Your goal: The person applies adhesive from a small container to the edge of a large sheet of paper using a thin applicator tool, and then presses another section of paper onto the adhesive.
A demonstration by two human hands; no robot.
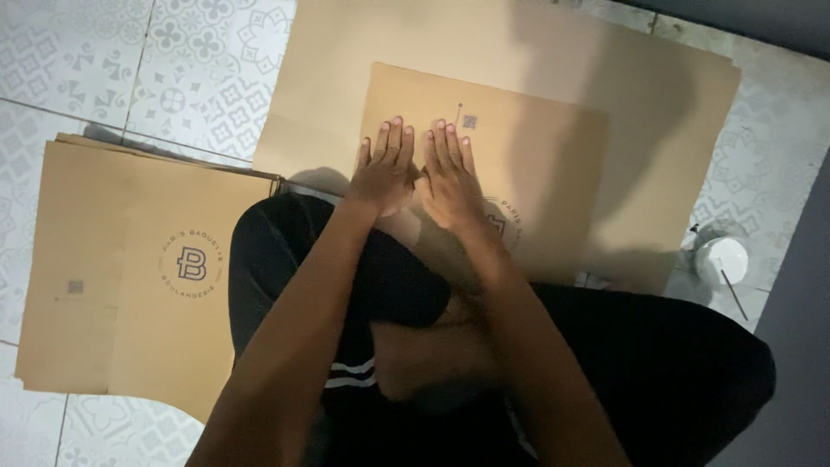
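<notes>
The person is sitting cross-legged on the patterned white tiled floor (199,52), and both hands are lying flat, fingers straight and close together, clamped on nothing. The left hand (385,169) and the right hand (451,177) are pressing side by side, thumbs almost touching, on the near edge of a flat brown paper bag (536,173) with a round printed emblem. That bag is resting on a larger brown paper sheet (657,104) spread over the floor. A stack of similar flat brown bags (104,268) is lying at the left, and a small white round container (721,259) with a thin stick is standing near the sheet's right corner.
</notes>
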